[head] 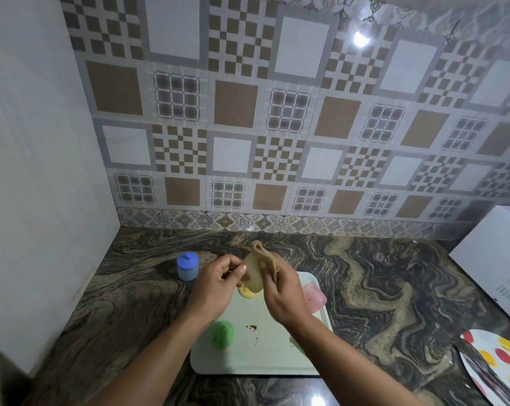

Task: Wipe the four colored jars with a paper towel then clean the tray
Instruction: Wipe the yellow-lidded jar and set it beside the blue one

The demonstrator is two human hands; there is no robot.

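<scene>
My left hand (218, 281) grips the yellow jar (252, 272), tilted above the far end of the pale tray (265, 356). My right hand (280, 291) presses a brownish paper towel (264, 253) against the jar's side. The jar's yellow lid end (247, 292) points down toward the tray. The blue jar (187, 265) stands upright on the counter, left of the tray. On the tray's left part sits the green jar (223, 334). The pink jar (315, 295) is at the tray's right edge, partly behind my right hand. Brown stains (251, 327) mark the tray's middle.
The marbled dark counter (379, 288) runs to a tiled back wall. A white wall panel (42, 186) closes the left side. A white box-like appliance (494, 259) stands at the right. A plate with red and yellow dots (494, 364) lies at the front right.
</scene>
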